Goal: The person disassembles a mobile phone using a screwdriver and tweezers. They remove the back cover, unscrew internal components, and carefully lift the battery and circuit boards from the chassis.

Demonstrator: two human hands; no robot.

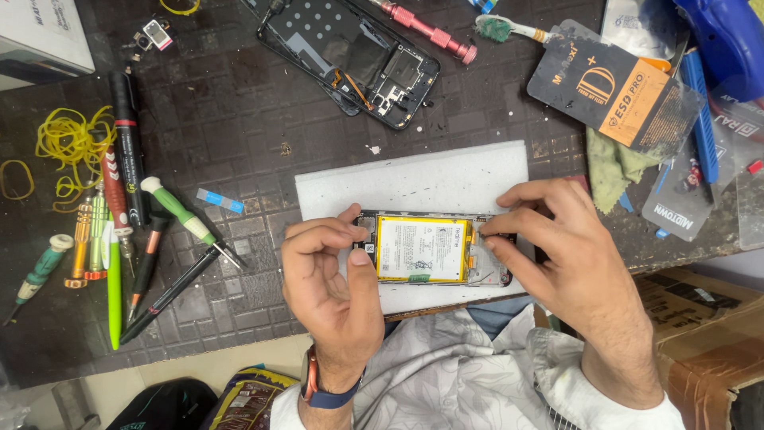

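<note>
An opened phone (434,248) with a yellow battery (422,249) lies on a white pad (414,183) near the bench's front edge. My left hand (330,279) grips the phone's left end, thumb pressed on the battery's edge. My right hand (549,239) pinches at the phone's upper right end with thumb and forefinger; whatever sits between the fingertips is too small to make out.
A second opened phone frame (354,56) and a pink screwdriver (430,30) lie at the back. Screwdrivers, pens and tweezers (135,231) plus yellow rubber bands (68,147) crowd the left. Packets (617,84), a green cloth (617,167) and a cardboard box (708,318) sit right.
</note>
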